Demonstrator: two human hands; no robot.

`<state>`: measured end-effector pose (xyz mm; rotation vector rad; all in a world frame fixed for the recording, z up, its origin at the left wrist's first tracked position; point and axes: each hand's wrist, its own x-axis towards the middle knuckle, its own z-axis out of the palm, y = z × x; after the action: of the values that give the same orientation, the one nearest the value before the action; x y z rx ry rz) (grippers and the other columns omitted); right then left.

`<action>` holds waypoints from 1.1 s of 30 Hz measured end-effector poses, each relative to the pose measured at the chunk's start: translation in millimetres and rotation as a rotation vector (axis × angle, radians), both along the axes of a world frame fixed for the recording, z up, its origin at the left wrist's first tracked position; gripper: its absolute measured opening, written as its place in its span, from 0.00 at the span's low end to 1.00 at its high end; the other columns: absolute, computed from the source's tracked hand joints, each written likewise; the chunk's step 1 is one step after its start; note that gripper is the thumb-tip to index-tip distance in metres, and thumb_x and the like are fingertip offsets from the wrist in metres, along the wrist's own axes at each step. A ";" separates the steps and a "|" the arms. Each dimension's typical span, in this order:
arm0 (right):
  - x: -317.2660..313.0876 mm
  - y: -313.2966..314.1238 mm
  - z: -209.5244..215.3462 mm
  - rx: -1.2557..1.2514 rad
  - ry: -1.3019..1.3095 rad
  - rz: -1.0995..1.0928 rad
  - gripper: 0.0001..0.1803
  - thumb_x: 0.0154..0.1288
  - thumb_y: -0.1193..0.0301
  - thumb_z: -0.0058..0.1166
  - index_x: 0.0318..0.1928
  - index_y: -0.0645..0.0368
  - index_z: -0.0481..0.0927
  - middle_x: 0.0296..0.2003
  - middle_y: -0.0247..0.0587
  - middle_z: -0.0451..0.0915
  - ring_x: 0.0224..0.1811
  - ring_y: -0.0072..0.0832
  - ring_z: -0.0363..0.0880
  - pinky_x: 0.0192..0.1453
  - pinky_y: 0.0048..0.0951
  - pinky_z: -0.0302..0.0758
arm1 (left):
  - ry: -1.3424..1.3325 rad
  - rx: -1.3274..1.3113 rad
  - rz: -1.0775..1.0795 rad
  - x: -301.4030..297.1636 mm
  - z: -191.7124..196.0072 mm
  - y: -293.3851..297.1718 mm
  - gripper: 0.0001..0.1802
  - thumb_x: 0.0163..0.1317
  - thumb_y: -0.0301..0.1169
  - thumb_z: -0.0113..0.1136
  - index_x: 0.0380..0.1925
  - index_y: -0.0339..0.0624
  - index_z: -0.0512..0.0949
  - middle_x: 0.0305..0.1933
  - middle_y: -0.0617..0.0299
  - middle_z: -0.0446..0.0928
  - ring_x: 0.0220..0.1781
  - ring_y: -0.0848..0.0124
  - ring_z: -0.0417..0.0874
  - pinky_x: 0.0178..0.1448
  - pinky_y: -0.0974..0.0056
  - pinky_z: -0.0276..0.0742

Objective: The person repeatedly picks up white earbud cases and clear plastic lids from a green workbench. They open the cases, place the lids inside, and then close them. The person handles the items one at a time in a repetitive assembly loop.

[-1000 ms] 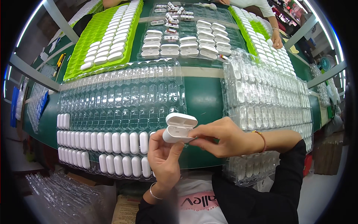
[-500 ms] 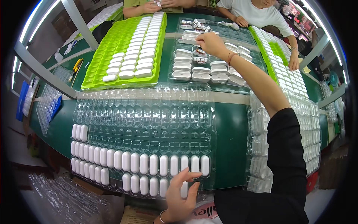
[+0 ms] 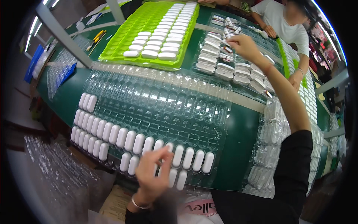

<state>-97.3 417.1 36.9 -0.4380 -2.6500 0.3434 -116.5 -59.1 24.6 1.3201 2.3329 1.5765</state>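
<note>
My left hand (image 3: 152, 172) hovers over a clear plastic tray (image 3: 156, 102) holding rows of white oval cases (image 3: 129, 140). Its thumb and forefinger come together close to the row of cases. The hand hides part of the nearest row, and whatever the fingertips may hold does not show. Farther off, my right hand (image 3: 243, 47) reaches over a second clear tray (image 3: 238, 86) of opened white cases (image 3: 225, 71). Its fingers are pinched beside small brown-and-white pieces (image 3: 226, 58). I cannot make out what lies between those fingertips.
A bright green tray (image 3: 125, 35), partly filled with white cases, lies at the far left. Stacked clear packs (image 3: 266, 143) stand to the right. A co-worker in a white shirt (image 3: 281, 20) rests a hand by another green tray. A metal post (image 3: 61, 31) rises at left.
The view has turned, tilting the table. My left hand has moved left along the case rows, and its spread fingers have drawn together. My right hand remains over the far tray.
</note>
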 end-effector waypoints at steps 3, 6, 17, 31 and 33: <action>70.2 -49.8 45.9 -0.089 -0.040 0.001 0.11 0.60 0.69 0.57 0.37 0.64 0.84 0.32 0.48 0.84 0.31 0.36 0.81 0.38 0.31 0.75 | 0.478 -0.166 0.339 -74.4 2.1 10.7 0.07 0.57 0.21 0.60 0.36 0.38 0.80 0.35 0.54 0.80 0.37 0.56 0.80 0.42 0.58 0.74; 130.3 -126.5 88.7 -0.108 -0.094 -0.027 0.08 0.60 0.75 0.59 0.40 0.62 0.83 0.30 0.43 0.82 0.27 0.28 0.76 0.33 0.27 0.71 | 0.719 -0.408 0.618 -175.0 6.5 6.7 0.05 0.61 0.28 0.57 0.35 0.41 0.80 0.37 0.55 0.80 0.42 0.56 0.79 0.44 0.55 0.75; 350.3 -239.2 100.3 -0.130 -0.102 -0.541 0.05 0.61 0.74 0.59 0.34 0.63 0.83 0.25 0.38 0.81 0.22 0.25 0.74 0.25 0.24 0.65 | 0.943 -0.530 0.619 -267.3 -38.2 -24.9 0.14 0.63 0.32 0.55 0.47 0.41 0.78 0.47 0.51 0.80 0.49 0.51 0.79 0.51 0.53 0.74; 464.3 -373.9 40.2 -0.273 -0.256 -1.194 0.07 0.56 0.68 0.60 0.31 0.58 0.79 0.22 0.37 0.73 0.26 0.35 0.75 0.32 0.36 0.70 | 0.119 0.236 -0.348 117.1 -14.0 19.1 0.18 0.62 0.14 0.54 0.53 0.24 0.67 0.52 0.39 0.76 0.55 0.55 0.78 0.62 0.55 0.73; 466.6 -373.9 37.3 -0.254 -0.284 -1.210 0.07 0.54 0.68 0.59 0.30 0.58 0.78 0.24 0.38 0.72 0.30 0.37 0.75 0.34 0.37 0.70 | 0.079 0.268 -0.475 125.7 -12.8 18.1 0.18 0.62 0.13 0.54 0.52 0.24 0.68 0.52 0.40 0.76 0.55 0.55 0.78 0.61 0.56 0.73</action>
<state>369.3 43.2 74.1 -2.0997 -2.0557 0.2085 9.2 -41.0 11.8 1.8480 1.6938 1.7271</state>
